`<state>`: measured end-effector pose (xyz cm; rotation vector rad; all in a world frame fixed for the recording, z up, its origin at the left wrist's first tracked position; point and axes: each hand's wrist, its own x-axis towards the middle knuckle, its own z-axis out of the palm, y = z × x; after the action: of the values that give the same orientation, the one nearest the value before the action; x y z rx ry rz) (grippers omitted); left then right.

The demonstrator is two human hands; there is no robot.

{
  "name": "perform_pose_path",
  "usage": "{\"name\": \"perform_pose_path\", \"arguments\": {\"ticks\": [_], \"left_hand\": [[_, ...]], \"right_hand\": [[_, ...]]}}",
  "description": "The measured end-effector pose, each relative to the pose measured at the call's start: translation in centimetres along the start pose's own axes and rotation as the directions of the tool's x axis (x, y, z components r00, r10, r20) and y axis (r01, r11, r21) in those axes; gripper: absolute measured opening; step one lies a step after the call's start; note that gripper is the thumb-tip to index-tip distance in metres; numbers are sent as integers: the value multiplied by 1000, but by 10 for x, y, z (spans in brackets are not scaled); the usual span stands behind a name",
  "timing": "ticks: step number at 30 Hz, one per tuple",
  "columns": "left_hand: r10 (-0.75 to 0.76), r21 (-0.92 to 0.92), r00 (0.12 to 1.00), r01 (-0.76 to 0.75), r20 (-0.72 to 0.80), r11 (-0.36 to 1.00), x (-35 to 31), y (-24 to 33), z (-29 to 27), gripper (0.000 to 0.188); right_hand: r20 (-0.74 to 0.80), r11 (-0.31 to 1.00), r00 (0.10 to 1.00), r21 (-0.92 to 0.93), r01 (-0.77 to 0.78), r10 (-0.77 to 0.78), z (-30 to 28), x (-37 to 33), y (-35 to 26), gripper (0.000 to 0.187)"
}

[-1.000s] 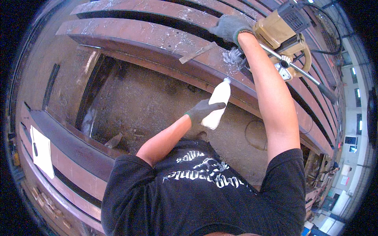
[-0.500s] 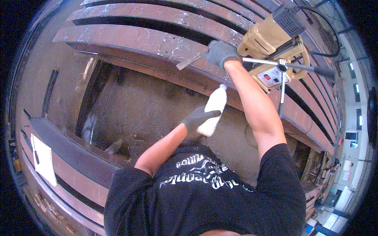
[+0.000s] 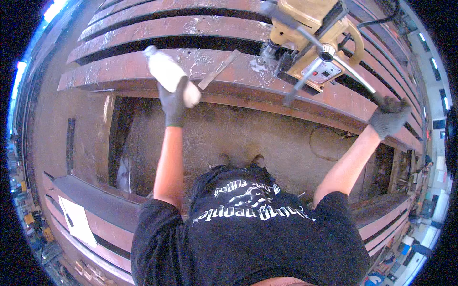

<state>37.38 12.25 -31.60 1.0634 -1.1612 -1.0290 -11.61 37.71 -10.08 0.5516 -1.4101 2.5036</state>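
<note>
In my gloved left hand (image 3: pixel 173 106) is a white plastic bottle (image 3: pixel 163 69), tilted with its cap end pointing up and left over the near steel beam (image 3: pixel 119 70). My gloved right hand (image 3: pixel 391 117) is closed round the outer end of a feed lever (image 3: pixel 355 78) on a beige magnetic drill (image 3: pixel 303 45). The drill stands on the beams, its spokes fanning out from a hub beside a panel with a red switch. Pale shavings or wet residue lie by the drill's cutter (image 3: pixel 269 51). Between bottle and drill rests a flat metal strip (image 3: pixel 219 69).
More reddish-brown beams (image 3: pixel 157 28) run side by side beyond, with dark gaps between them. Behind me on the left, a white sheet (image 3: pixel 81 224) with a dark object on it lies on another beam. A black cable (image 3: pixel 381 21) trails from the drill. Brown floor (image 3: pixel 229 126) lies between the beam rows.
The bottle has swung left and forward in my left hand, over the beam. My right hand has moved from the drill's left side to a lever end at right, and the spokes have turned.
</note>
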Motion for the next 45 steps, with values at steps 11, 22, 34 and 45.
{"name": "perform_pose_path", "arguments": {"ticks": [11,22,34,45], "left_hand": [[165,365,979,-112,-119,924,143,-31,0,106],[49,561,999,-43,3,827,148,-63,2,112],[59,710,709,-704,702,6,1,-80,86,60],[-324,293,885,229,335,929,-13,-39,156,31]], "right_hand": [[569,659,675,-735,162,469,-30,-125,155,45],[667,812,482,-550,-194,568,-4,-105,129,46],[479,527,807,-810,256,345,-21,-109,182,58],[491,547,758,-809,215,429,-2,-123,141,58]]}}
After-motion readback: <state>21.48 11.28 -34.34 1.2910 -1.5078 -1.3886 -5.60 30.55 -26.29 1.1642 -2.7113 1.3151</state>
